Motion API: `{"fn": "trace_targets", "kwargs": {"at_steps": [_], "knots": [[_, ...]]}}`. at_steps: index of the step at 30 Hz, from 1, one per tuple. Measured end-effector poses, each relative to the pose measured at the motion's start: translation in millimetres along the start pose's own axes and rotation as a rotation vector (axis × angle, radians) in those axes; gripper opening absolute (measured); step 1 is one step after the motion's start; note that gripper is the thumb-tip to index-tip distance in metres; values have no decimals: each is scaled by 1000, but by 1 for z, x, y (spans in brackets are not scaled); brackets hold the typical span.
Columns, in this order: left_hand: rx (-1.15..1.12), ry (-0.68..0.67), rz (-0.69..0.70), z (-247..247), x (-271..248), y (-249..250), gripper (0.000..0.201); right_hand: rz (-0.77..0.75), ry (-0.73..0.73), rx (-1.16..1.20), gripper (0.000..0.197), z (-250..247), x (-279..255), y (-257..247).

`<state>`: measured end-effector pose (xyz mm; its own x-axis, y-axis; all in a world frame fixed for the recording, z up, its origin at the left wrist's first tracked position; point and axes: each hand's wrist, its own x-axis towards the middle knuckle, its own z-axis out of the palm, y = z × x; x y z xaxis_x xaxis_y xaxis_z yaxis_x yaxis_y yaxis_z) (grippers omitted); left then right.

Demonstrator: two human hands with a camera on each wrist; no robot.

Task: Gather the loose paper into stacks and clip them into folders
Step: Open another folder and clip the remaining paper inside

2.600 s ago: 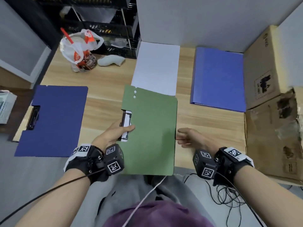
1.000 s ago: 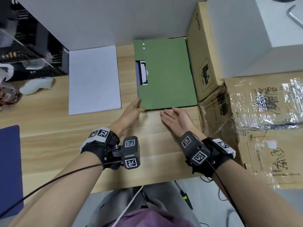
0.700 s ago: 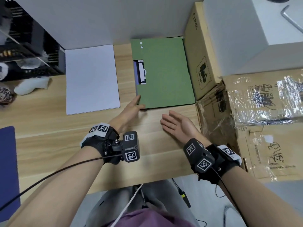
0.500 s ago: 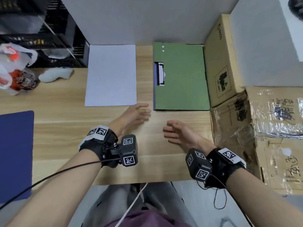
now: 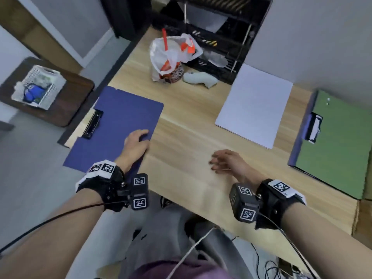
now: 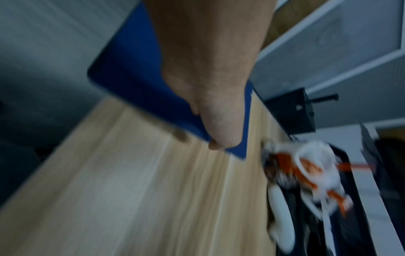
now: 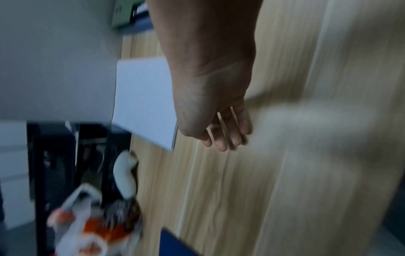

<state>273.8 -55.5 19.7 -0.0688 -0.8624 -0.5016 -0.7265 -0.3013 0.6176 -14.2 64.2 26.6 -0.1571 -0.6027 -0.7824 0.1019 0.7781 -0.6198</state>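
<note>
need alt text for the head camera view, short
A person's left hand grips the near edge of a dark blue clip folder at the left of a wooden desk, while the right hand hovers open. A white paper stack and a green clip folder lie to the right.

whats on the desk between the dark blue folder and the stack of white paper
Nothing: the head view shows only bare wooden desk between the dark blue folder and the white paper stack. The bagged cup sits farther back, outside that stretch.
</note>
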Motion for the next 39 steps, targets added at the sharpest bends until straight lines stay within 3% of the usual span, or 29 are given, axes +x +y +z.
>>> {"fn": "trace_targets", "kwargs": {"at_steps": [3,7,12,17,24,29,33,39], "knots": [[183,-36,-74,-27,19,-33,55,-17,-81,-50,17,44,3,-13],[274,-128,-24,-26,11,-41,63,-9,-92,-74,14,75,2,-20],[245,-210,55,-9,-2,-30,51,58,-29,-84,18,88,9,-23],[106,-15,4,-30,17,-41,46,102,-23,-17,27,104,13,-22],[125,53,-65,-41,30,-52,56,131,-81,114,18,117,11,-17],[104,7,-107,-26,17,-40,52,114,-104,139,15,106,3,-9],[-19,-43,-189,-1,-4,-25,45,103,-53,136,11,71,-7,11],[-177,-179,-248,56,-50,-1,14,93,-14,139,10,-1,-41,66]]}}
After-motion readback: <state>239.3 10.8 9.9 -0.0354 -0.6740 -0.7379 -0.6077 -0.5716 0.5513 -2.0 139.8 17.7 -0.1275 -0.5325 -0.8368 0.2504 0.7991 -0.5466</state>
